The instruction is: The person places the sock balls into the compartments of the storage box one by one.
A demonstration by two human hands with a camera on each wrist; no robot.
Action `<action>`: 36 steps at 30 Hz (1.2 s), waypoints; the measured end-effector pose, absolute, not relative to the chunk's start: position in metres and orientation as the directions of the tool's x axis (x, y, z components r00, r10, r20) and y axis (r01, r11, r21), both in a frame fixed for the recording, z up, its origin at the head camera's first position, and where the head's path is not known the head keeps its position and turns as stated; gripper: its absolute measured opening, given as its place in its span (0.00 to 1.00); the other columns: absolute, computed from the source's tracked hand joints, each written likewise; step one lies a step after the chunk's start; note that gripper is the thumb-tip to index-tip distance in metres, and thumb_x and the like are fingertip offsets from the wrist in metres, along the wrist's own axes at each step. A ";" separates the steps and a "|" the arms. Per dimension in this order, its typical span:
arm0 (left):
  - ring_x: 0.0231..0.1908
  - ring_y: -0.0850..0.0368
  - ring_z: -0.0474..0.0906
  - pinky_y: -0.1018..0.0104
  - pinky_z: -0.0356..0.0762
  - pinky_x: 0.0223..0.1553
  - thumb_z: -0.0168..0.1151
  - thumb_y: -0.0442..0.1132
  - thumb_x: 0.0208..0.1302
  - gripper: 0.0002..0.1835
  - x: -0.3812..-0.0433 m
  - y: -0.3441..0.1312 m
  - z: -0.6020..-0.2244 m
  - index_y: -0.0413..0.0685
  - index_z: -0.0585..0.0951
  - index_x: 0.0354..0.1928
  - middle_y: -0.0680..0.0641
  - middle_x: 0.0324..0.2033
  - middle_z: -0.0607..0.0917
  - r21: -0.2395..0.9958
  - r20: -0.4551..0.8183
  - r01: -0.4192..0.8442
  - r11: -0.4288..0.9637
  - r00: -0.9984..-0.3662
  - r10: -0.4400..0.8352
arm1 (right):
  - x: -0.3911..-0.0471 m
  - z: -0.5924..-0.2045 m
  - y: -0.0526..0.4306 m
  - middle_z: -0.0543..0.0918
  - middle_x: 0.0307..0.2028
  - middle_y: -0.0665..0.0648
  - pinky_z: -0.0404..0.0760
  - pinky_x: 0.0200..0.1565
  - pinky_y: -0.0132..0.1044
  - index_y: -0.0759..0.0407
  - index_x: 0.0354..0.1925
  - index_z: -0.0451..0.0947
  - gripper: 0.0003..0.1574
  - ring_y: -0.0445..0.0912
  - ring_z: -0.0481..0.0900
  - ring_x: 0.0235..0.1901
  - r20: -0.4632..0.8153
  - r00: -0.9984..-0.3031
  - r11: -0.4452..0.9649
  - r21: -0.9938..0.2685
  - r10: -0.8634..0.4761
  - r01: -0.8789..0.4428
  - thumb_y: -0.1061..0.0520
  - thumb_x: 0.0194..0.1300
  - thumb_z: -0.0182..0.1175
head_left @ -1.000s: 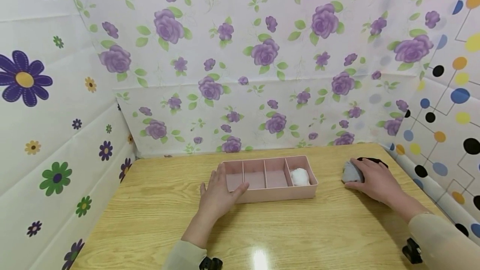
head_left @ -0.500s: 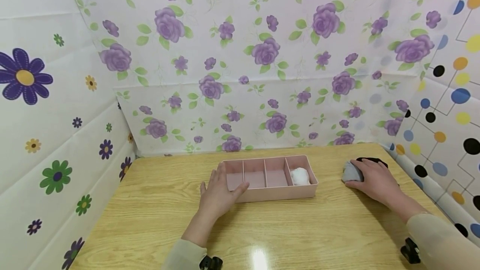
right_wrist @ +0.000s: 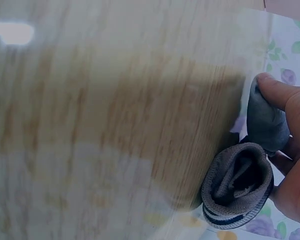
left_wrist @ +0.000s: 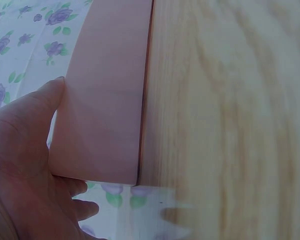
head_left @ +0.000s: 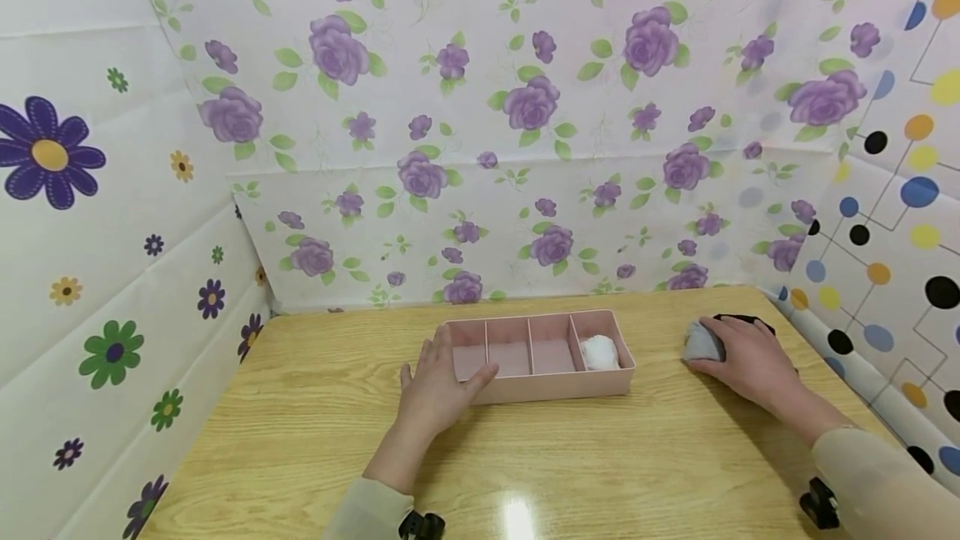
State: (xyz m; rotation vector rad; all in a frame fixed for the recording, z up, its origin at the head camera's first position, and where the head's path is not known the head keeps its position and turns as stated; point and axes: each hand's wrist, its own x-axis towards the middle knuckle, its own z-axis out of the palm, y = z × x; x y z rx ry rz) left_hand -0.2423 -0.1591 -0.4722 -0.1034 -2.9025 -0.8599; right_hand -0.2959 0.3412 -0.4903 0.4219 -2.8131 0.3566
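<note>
A pink box point(head_left: 555, 387) with several compartments in a row stands on the wooden table. My left hand point(head_left: 433, 394) rests at its left end, fingers fairly straight along the end and thumb at the front rim. In the rightmost compartment sits a white rolled-up sock bundle point(head_left: 600, 352). To the right of the box, my right hand point(head_left: 753, 365) holds a grey rolled sock point(head_left: 702, 342), thumb on its near side. A second rolled sock point(right_wrist: 237, 185), with a ribbed grey cuff and dark band, lies beside it under the hand. Black cloth point(head_left: 757, 323) shows behind the fingers.
The wooden table point(head_left: 322, 432) meets a rose-patterned sheet point(head_left: 480, 132) at the back. Patterned sheets also line the left and right sides. A dark wrist camera point(head_left: 821, 502) sits at the right sleeve, and another one point(head_left: 422, 526) at the left.
Very little differs. My right hand and forearm have shifted slightly left, still with the grey sock. The left hand and the box stay where they were.
</note>
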 end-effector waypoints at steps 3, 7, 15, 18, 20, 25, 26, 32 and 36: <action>0.85 0.33 0.49 0.17 0.42 0.76 0.59 0.78 0.72 0.63 -0.243 -0.160 -0.474 0.42 0.48 0.90 0.38 0.87 0.54 0.535 0.126 0.095 0.840 -0.992 0.032 | -0.296 -0.489 0.339 0.79 0.65 0.80 0.62 0.67 0.78 0.72 0.76 0.73 0.55 0.78 0.76 0.64 0.316 -0.915 0.922 -0.209 -0.252 -0.326 0.43 0.65 0.82; 0.85 0.33 0.50 0.17 0.43 0.76 0.57 0.80 0.72 0.64 -0.242 -0.160 -0.475 0.42 0.48 0.90 0.38 0.87 0.54 0.529 0.122 0.090 0.844 -0.992 0.029 | -0.296 -0.486 0.336 0.80 0.65 0.78 0.62 0.68 0.76 0.71 0.76 0.72 0.53 0.76 0.76 0.64 0.333 -0.906 0.912 -0.222 -0.261 -0.344 0.44 0.66 0.81; 0.85 0.32 0.50 0.17 0.42 0.76 0.60 0.77 0.73 0.63 -0.240 -0.161 -0.475 0.41 0.49 0.90 0.37 0.87 0.55 0.539 0.120 0.087 0.838 -0.992 0.026 | -0.293 -0.473 0.324 0.80 0.67 0.78 0.63 0.69 0.75 0.70 0.77 0.72 0.52 0.76 0.75 0.65 0.334 -0.906 0.899 -0.258 -0.260 -0.353 0.44 0.68 0.80; 0.85 0.33 0.49 0.17 0.42 0.76 0.60 0.77 0.73 0.63 -0.240 -0.162 -0.475 0.41 0.49 0.90 0.38 0.87 0.54 0.539 0.118 0.089 0.838 -0.993 0.029 | -0.291 -0.467 0.319 0.79 0.68 0.77 0.63 0.70 0.75 0.70 0.78 0.71 0.52 0.75 0.75 0.67 0.330 -0.909 0.894 -0.278 -0.253 -0.350 0.45 0.69 0.79; 0.85 0.33 0.49 0.18 0.42 0.76 0.59 0.78 0.73 0.63 -0.241 -0.162 -0.475 0.41 0.48 0.90 0.38 0.87 0.54 0.538 0.116 0.088 0.838 -0.993 0.029 | -0.290 -0.462 0.315 0.78 0.69 0.77 0.66 0.68 0.74 0.70 0.78 0.70 0.52 0.75 0.74 0.67 0.332 -0.910 0.892 -0.288 -0.248 -0.349 0.45 0.70 0.79; 0.85 0.33 0.49 0.18 0.41 0.77 0.60 0.77 0.73 0.63 -0.242 -0.163 -0.473 0.41 0.48 0.90 0.38 0.87 0.54 0.542 0.117 0.087 0.836 -0.993 0.027 | -0.287 -0.449 0.304 0.79 0.69 0.74 0.75 0.59 0.72 0.66 0.80 0.69 0.53 0.73 0.76 0.64 0.340 -0.909 0.880 -0.318 -0.241 -0.352 0.43 0.71 0.78; 0.85 0.33 0.49 0.18 0.41 0.77 0.60 0.77 0.73 0.63 -0.242 -0.163 -0.473 0.41 0.48 0.90 0.38 0.87 0.54 0.543 0.115 0.087 0.836 -0.993 0.028 | -0.286 -0.446 0.302 0.79 0.69 0.73 0.77 0.57 0.72 0.65 0.80 0.69 0.52 0.73 0.76 0.63 0.341 -0.909 0.876 -0.327 -0.241 -0.355 0.43 0.71 0.78; 0.86 0.33 0.48 0.18 0.41 0.77 0.58 0.79 0.72 0.64 -0.242 -0.161 -0.472 0.43 0.47 0.90 0.38 0.88 0.53 0.540 0.108 0.087 0.837 -0.994 0.033 | -0.282 -0.435 0.286 0.80 0.66 0.73 0.81 0.51 0.68 0.66 0.79 0.71 0.51 0.71 0.78 0.61 0.353 -0.902 0.846 -0.375 -0.249 -0.380 0.43 0.70 0.79; 0.85 0.33 0.48 0.19 0.41 0.77 0.58 0.79 0.72 0.64 -0.242 -0.160 -0.472 0.43 0.48 0.90 0.38 0.88 0.53 0.542 0.115 0.089 0.835 -0.993 0.032 | -0.281 -0.432 0.275 0.79 0.67 0.73 0.81 0.53 0.68 0.67 0.78 0.71 0.50 0.70 0.78 0.62 0.364 -0.893 0.822 -0.400 -0.264 -0.406 0.44 0.71 0.79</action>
